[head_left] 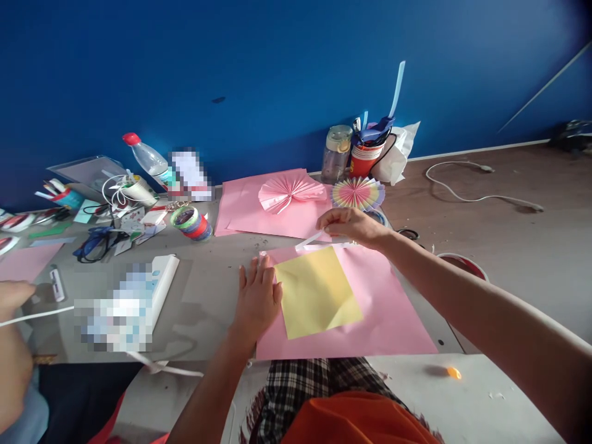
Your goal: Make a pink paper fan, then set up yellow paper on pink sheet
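Observation:
My left hand (256,295) lies flat with fingers stretched out on the left edge of a pink paper sheet (393,314), touching the corner of a yellow paper square (317,293) that rests on it. My right hand (354,225) is closed in a pinch on a white paper strip (314,242) just beyond the far edge of the yellow square.
A second pink sheet (245,213) carries a pink paper fan (291,191); a multicoloured fan (357,193) lies beside it. Tape rolls (192,223), a bottle (145,157), a jar (336,153), a cup of tools (367,154) and a cable (476,197) are around. Another person's hand (13,296) is at left.

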Demonstrator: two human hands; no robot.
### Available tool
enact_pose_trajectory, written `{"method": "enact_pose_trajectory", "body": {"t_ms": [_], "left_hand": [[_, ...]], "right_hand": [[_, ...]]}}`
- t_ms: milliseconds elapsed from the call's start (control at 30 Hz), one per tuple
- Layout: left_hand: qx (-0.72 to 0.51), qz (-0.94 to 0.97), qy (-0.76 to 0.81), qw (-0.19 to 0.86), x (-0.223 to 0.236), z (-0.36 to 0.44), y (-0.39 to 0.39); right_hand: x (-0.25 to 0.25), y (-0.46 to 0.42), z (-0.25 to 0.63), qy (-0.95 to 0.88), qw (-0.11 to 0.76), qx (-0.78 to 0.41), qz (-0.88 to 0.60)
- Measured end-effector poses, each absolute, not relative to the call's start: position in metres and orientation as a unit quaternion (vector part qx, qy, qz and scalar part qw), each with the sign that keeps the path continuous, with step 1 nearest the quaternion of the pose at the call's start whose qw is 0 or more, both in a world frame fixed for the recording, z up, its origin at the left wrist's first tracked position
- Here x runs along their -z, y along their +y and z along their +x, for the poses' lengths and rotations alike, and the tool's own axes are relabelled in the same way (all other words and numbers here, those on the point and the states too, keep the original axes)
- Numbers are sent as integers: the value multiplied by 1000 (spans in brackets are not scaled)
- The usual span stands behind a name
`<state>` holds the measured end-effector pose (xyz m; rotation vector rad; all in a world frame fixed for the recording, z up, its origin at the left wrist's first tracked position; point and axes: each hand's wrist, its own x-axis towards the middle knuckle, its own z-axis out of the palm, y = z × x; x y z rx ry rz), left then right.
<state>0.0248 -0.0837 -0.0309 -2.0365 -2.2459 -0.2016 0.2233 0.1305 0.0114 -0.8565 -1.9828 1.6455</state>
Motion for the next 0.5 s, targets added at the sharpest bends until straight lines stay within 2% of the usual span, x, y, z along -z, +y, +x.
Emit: {"method": "enact_pose_trajectory", "body": {"t_ms": [267, 500], "left_hand": [[70, -667, -740, 45, 34, 23, -84], [79, -666, -741, 40, 36, 23, -83]], "right_hand": [[-14, 141, 267, -657, 258, -627, -330], [-5, 137, 289, -719, 264, -543, -343]]}}
